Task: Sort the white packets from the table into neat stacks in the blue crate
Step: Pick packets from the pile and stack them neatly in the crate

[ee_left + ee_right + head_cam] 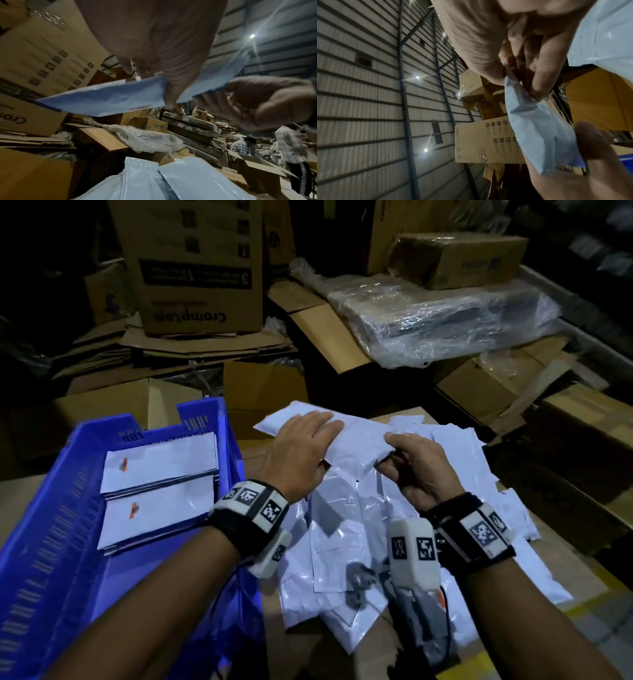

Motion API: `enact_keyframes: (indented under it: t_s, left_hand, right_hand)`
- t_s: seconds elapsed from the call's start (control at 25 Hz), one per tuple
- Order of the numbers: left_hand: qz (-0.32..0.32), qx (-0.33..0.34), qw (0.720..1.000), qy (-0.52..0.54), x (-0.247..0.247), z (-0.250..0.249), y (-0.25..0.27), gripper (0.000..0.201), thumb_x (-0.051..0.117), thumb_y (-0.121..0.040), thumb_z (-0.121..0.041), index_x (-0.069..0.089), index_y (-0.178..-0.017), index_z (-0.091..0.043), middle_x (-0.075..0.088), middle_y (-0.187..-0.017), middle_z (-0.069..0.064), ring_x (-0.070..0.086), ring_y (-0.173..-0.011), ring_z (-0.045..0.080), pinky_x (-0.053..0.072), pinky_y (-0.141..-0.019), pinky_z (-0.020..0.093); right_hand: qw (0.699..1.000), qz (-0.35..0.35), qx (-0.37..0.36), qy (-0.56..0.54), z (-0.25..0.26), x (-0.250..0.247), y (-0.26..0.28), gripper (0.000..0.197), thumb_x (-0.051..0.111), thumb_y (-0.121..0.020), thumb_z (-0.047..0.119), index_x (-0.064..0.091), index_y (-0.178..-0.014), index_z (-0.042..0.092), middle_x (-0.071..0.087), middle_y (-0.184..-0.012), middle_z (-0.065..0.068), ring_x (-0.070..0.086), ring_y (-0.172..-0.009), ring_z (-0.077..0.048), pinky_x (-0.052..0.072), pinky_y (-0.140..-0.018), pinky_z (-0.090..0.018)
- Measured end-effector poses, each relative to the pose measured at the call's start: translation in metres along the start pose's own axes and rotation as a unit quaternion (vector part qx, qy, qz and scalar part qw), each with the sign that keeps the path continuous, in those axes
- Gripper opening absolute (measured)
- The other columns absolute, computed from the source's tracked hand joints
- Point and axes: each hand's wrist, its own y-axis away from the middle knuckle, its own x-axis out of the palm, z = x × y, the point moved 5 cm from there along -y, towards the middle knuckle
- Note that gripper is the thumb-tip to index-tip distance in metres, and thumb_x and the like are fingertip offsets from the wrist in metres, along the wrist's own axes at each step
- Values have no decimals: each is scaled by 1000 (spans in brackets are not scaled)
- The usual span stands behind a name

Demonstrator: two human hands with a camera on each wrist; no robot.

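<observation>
The white packets [359, 542] lie in a loose, overlapping heap on the table [565, 573], just right of the blue crate [51, 542], whose near wall touches the heap's left edge. Inside the crate two flat stacks [157, 491] sit one behind the other, edges fairly square. Above the far part of the heap both hands hold a single packet [356, 440] clear of the rest. The left hand [301, 453] lies over its top with fingers stretched along it and, in the left wrist view, the thumb curled underneath, so it grips. The right hand [418, 463] pinches the packet's right end between thumb and curled fingers.

The step in hand looks like picking and straightening one packet before it goes across. Next, I judge, it must be carried left over the crate wall, turned to match the stacks, and laid flat on one so the edges line up; the thin plastic will sag and slide if let go unevenly.
</observation>
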Motion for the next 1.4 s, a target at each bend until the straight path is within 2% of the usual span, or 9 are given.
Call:
enact_keyframes:
  t_s: [0.08,0.2,0.32,0.44,0.56,0.84,0.96,1.16,1.4]
  left_hand:
    - [-89,-1,995,46,-9,0,-2,53,69,-69,2,63,-120,-9,63,-120,11,59,-111,34,48,-94,44]
    - [-99,-105,972,184,-15,12,1,42,63,-80,1,64,-119,-14,68,-112,6,62,-102,27,51,-79,37]
    - [-125,-248,869,410,-19,30,4,36,75,-78,-20,62,-111,-14,71,-103,2,67,-90,12,52,-72,30]
    - [-167,-303,768,538,-30,38,7,40,74,-82,-2,55,-117,-2,68,-103,4,67,-84,0,54,-66,18]
    - [-190,-316,687,626,-38,46,13,42,65,-87,4,51,-126,3,68,-113,15,69,-94,20,60,-76,35]
    - [-220,-372,561,706,-38,61,29,32,55,-98,-26,55,-128,-15,69,-118,6,68,-104,23,60,-73,39]
    - [-263,-408,546,682,-45,87,47,33,54,-99,-30,58,-126,-11,70,-116,9,68,-104,24,58,-83,44]
    - [-351,-461,520,628,-66,147,107,2,58,-95,-8,58,-95,-6,71,-83,8,71,-73,18,60,-74,36]
    - [-367,-561,603,433,-90,211,183,12,58,-87,-1,56,-81,-12,64,-84,17,64,-63,24,57,-60,31]
  right_hand:
    - [1000,8,13,15,4,7,3,20,57,-98,19,61,-83,6,65,-65,-6,61,-53,-16,55,-55,-26]
    - [994,31,-20,106,6,7,1,45,51,-95,56,66,-104,14,72,-96,-3,67,-83,-17,52,-71,-29]
    - [962,39,-100,252,-6,2,-5,44,65,-88,50,60,-119,20,63,-118,1,59,-107,-13,46,-89,-31]
    - [919,76,-82,377,-36,-8,-8,51,73,-87,33,50,-132,27,55,-130,6,50,-122,-10,42,-102,-33]
    - [943,105,-36,315,-57,-17,-7,48,79,-82,27,57,-125,24,67,-117,-1,62,-111,-17,50,-96,-36]
    - [994,101,41,4,-71,13,3,17,60,-90,0,60,-94,17,70,-78,1,66,-63,-12,56,-62,-27]
    - [994,93,58,-3,-74,27,7,16,61,-92,1,60,-90,17,68,-79,-2,62,-60,-12,55,-59,-26]
    - [993,105,45,30,-77,55,12,17,58,-93,-2,62,-100,13,73,-98,-9,69,-75,-18,57,-62,-30]
    - [983,131,-19,128,-71,138,11,18,57,-90,-9,63,-102,3,73,-78,-1,67,-63,-10,54,-58,-24]
